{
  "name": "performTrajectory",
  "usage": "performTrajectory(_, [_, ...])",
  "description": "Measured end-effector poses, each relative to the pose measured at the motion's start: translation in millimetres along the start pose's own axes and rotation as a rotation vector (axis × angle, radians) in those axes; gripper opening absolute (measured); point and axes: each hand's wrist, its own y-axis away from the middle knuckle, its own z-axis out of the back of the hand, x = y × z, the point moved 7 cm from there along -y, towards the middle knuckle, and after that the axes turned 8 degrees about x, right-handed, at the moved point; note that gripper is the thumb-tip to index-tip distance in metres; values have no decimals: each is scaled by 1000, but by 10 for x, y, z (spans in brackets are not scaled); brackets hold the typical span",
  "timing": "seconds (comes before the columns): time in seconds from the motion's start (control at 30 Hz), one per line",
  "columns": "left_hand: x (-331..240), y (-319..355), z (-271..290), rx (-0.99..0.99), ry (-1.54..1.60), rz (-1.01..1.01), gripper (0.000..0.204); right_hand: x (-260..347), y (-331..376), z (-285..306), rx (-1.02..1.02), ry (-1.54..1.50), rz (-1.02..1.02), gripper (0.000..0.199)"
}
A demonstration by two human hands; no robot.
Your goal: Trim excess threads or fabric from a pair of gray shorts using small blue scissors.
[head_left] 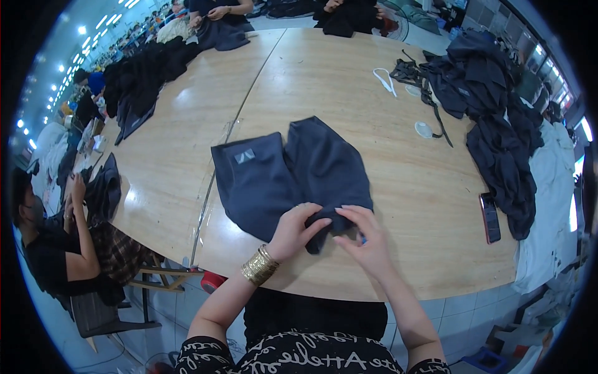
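Shorts (268, 187) of dark grey cloth lie on the desk (423, 181) right in front of me, legs pointing away, with a small pale patch (245, 156) on the left leg. Their near edge is bunched up between my hands. With my left hand (293, 230) I grip that fold, thumb and forefinger closed on the cloth; a gold bracelet (260, 265) circles that wrist. My right hand (367, 240) meets the same fold from the other side, fingers (352, 212) curved onto it and thumb below, though I cannot tell how tightly they close.

To the right of the shorts lies a phone (489, 218), and just beyond it dark clothes (501, 165) sit heaped, with white cloth (551, 206) on their outer side. Past the shorts, toward the far right, are a white loop (385, 82) and a black strap (439, 118). More black clothes (143, 78) lie well beyond the shorts on the left. A seated person (56, 249) to the left of the shorts has hands raised by some dark cloth (104, 190); two other people's hands handle garments across the desk, beyond the shorts.
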Motion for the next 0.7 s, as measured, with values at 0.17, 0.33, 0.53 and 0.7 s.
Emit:
performTrajectory(0.17, [-330,-10,238,271,414,212,26,199,-96,14,15,45,104,41])
performTrajectory(0.33, [-1032,16,438,83,-253,-192,40,606,-296,193,109,193,65,35])
performTrajectory(0.53, [-1283,-72,914,23,-276,-192,38,1357,-521,671,125,565,185,27])
performTrajectory(0.7, [-663,-478,1659,34,-545,116,37,645,-1234,1672,108,1148,-199,33])
